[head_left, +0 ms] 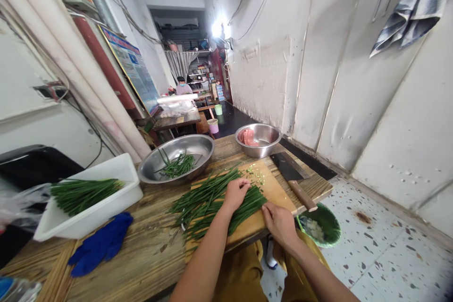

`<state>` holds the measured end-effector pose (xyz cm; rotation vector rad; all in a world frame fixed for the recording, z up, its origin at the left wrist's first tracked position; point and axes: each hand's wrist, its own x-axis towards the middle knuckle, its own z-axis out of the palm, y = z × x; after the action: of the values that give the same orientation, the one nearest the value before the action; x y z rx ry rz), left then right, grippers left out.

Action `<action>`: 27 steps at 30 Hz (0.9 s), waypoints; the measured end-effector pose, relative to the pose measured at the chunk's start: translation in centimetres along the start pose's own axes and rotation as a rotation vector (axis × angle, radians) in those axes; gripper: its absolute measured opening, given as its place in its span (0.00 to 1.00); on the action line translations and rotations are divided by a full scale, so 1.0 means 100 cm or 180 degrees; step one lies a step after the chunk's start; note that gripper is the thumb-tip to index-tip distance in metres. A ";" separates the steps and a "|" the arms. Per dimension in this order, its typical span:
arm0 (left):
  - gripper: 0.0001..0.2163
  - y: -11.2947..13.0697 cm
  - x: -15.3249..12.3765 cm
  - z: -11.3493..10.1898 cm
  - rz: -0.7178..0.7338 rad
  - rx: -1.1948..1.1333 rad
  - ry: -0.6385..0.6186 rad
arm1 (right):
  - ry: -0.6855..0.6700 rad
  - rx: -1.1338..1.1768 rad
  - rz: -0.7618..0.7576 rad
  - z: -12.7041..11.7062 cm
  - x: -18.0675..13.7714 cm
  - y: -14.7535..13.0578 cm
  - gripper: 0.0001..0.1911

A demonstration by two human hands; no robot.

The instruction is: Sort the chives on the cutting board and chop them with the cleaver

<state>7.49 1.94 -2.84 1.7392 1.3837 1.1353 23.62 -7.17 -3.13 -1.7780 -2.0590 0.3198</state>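
Observation:
A thick bunch of green garlic chives [212, 193] lies across the wooden cutting board [278, 193], its leaves hanging past the left edge. My left hand [236, 194] rests on top of the bunch, fingers curled together over the stalks. At the bunch's right end, by the board's near edge, my right hand [279, 221] is closed, thumb and fingers pressed against the stalk ends; its fingertips are partly hidden. Small pale cut pieces [257, 173] are scattered at the back of the board. To the right lies a cleaver [290, 166], its wooden handle toward me, touched by neither hand.
A steel basin [203, 144] holds some chives; a smaller one [264, 151] holds a pink cloth-like item. At left are a white tub [136, 184] of chives and blue gloves [101, 244]. A green basket [332, 229] stands on the floor. One person [184, 88] sits far back.

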 end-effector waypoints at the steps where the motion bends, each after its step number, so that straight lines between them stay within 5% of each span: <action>1: 0.05 0.000 0.000 0.000 0.0017 0.0002 -0.0006 | 0.0008 0.0002 -0.0008 0.000 0.000 0.000 0.17; 16: 0.10 0.007 -0.004 -0.008 0.0383 0.0403 -0.0339 | 0.0008 -0.0005 0.0004 -0.001 0.000 0.001 0.17; 23: 0.10 0.009 -0.004 -0.013 0.0061 0.1057 0.0556 | -0.0006 -0.0016 0.0032 -0.003 0.001 -0.002 0.17; 27: 0.06 0.003 -0.003 -0.016 -0.0175 0.1251 0.0222 | -0.0018 -0.0010 0.0027 -0.003 0.001 -0.002 0.17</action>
<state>6.19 1.49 -1.99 1.9264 1.7801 0.9469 23.57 -7.15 -2.81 -1.7901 -2.0577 0.3246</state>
